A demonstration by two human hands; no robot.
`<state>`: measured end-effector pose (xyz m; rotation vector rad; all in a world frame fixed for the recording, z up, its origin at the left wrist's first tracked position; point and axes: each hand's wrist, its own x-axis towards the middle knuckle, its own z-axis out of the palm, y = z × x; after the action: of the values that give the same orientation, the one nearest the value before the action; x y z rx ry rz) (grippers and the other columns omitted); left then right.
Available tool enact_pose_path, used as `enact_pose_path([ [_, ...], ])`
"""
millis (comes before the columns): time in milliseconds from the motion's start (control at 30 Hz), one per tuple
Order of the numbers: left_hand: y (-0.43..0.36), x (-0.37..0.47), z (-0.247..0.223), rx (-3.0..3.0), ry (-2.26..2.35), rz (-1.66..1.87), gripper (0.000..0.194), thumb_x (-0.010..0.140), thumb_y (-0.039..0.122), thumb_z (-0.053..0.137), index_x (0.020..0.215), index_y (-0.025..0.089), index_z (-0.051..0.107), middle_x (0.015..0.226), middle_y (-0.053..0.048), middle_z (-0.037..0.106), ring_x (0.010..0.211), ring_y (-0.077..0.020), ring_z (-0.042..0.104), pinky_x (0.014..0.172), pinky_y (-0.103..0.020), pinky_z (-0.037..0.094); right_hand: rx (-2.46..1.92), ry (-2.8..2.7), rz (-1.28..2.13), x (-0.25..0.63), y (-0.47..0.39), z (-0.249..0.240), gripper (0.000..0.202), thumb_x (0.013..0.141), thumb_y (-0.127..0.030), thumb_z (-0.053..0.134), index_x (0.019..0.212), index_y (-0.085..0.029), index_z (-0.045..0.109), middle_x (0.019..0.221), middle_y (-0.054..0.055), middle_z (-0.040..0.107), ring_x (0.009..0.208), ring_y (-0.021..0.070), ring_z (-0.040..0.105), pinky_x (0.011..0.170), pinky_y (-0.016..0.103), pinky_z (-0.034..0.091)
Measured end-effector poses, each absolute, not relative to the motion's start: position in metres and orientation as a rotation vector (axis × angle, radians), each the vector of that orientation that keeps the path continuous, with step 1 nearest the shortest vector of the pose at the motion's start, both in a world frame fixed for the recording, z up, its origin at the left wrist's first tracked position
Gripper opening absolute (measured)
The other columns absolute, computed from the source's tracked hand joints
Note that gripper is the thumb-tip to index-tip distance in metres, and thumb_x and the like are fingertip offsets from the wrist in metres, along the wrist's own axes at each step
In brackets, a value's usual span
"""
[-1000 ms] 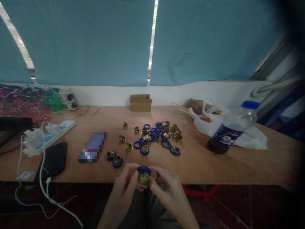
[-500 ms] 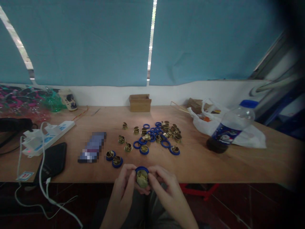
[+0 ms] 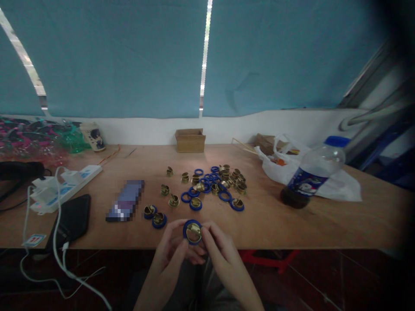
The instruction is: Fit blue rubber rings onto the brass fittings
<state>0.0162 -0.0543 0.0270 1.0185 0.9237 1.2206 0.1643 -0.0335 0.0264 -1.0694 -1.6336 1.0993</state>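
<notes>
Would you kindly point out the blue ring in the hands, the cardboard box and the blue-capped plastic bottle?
Blue ring [image 3: 185, 232]: head view, on its left rim.
Cardboard box [image 3: 190, 143]: head view, on its front wall.
Blue-capped plastic bottle [image 3: 307, 182]: head view, on its label.

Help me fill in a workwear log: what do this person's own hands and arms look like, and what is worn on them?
The left hand and right hand are bare, with no gloves, rings or markings that I can make out. Both forearms show no sleeve, watch or cable as far as the picture reaches.
</notes>
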Motion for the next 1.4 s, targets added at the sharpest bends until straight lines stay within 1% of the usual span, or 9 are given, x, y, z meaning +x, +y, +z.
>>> enact_pose_path([
  [233, -0.051, 0.015, 0.023, 1.001, 0.897, 1.183, 0.049, 0.086, 0.037, 0.064, 0.127, 0.016, 0.049, 0.075, -0.006, 0.077, 0.070, -0.0197, 0.072, 0.071, -0.030, 0.057, -1.068, -1.645, 1.146, 0.169, -0.036, 0.025, 0.028, 0.101, -0.033, 0.039, 0.082, -0.020, 0.055, 0.073, -0.002, 0.054, 0.070, 0.0143, 0.053, 0.068, 0.024, 0.041],
  [367, -0.051, 0.016, 0.021, 1.019, 0.883, 1.174, 0.046, 0.086, 0.035, 0.064, 0.126, 0.016, 0.051, 0.078, -0.007, 0.078, 0.070, -0.0192, 0.072, 0.072, -0.030, 0.057, -1.046, -1.670, 1.176, 0.173, -0.036, 0.025, 0.025, 0.100, -0.032, 0.040, 0.085, -0.020, 0.056, 0.073, -0.002, 0.053, 0.068, 0.0144, 0.052, 0.067, 0.025, 0.043],
  [467, -0.053, 0.016, 0.021, 1.021, 0.874, 1.191, 0.042, 0.086, 0.033, 0.064, 0.123, 0.016, 0.053, 0.077, -0.007, 0.078, 0.069, -0.0199, 0.073, 0.070, -0.030, 0.058, -1.041, -1.690, 1.169, 0.172, -0.038, 0.028, 0.023, 0.100, -0.029, 0.039, 0.095, -0.021, 0.059, 0.080, 0.000, 0.059, 0.076, 0.0160, 0.057, 0.071, 0.025, 0.045],
  [600, -0.053, 0.016, 0.024, 1.011, 0.908, 1.216, 0.042, 0.085, 0.031, 0.064, 0.123, 0.016, 0.054, 0.073, -0.005, 0.078, 0.062, -0.0187, 0.073, 0.066, -0.029, 0.058, -1.015, -1.718, 1.099, 0.168, -0.041, 0.034, 0.025, 0.101, -0.025, 0.037, 0.113, -0.022, 0.058, 0.102, 0.004, 0.067, 0.096, 0.0182, 0.062, 0.086, 0.027, 0.046],
  [700, -0.053, 0.015, 0.027, 1.022, 0.926, 1.234, 0.042, 0.084, 0.031, 0.066, 0.121, 0.016, 0.057, 0.071, -0.005, 0.077, 0.060, -0.0185, 0.072, 0.065, -0.029, 0.057, -0.985, -1.747, 1.052, 0.165, -0.042, 0.038, 0.029, 0.101, -0.023, 0.035, 0.119, -0.023, 0.057, 0.106, 0.004, 0.068, 0.100, 0.0183, 0.064, 0.087, 0.027, 0.046],
  [900, -0.055, 0.015, 0.030, 1.046, 0.892, 1.266, 0.037, 0.086, 0.031, 0.063, 0.120, 0.018, 0.055, 0.073, -0.005, 0.078, 0.064, -0.0195, 0.073, 0.067, -0.030, 0.057, -1.017, -1.752, 1.042, 0.166, -0.042, 0.038, 0.026, 0.103, -0.027, 0.034, 0.111, -0.022, 0.059, 0.097, 0.002, 0.067, 0.085, 0.0155, 0.063, 0.077, 0.024, 0.046],
  [1033, -0.057, 0.015, 0.033, 1.064, 0.916, 1.222, 0.032, 0.094, 0.034, 0.052, 0.121, 0.017, 0.054, 0.076, -0.006, 0.078, 0.070, -0.0219, 0.074, 0.072, -0.033, 0.056, -1.019, -1.744, 1.044, 0.167, -0.041, 0.037, 0.029, 0.104, -0.029, 0.033, 0.103, -0.021, 0.061, 0.085, 0.000, 0.064, 0.079, 0.0145, 0.061, 0.074, 0.023, 0.044],
  [1133, -0.057, 0.015, 0.035, 1.060, 0.940, 1.210, 0.031, 0.095, 0.038, 0.048, 0.117, 0.017, 0.055, 0.078, -0.007, 0.077, 0.068, -0.0227, 0.073, 0.068, -0.033, 0.056, -1.025, -1.753, 1.020, 0.167, -0.041, 0.038, 0.029, 0.103, -0.029, 0.034, 0.098, -0.020, 0.062, 0.081, 0.000, 0.062, 0.076, 0.0145, 0.059, 0.071, 0.024, 0.043],
  [1400, -0.047, 0.014, 0.029, 1.049, 1.023, 1.187, 0.032, 0.094, 0.042, 0.051, 0.115, 0.019, 0.058, 0.097, -0.008, 0.075, 0.074, -0.0220, 0.073, 0.075, -0.036, 0.057, -1.065, -1.746, 0.882, 0.170, -0.037, 0.036, 0.023, 0.100, -0.027, 0.043, 0.101, -0.019, 0.064, 0.087, 0.003, 0.063, 0.083, 0.0179, 0.061, 0.075, 0.026, 0.046],
])
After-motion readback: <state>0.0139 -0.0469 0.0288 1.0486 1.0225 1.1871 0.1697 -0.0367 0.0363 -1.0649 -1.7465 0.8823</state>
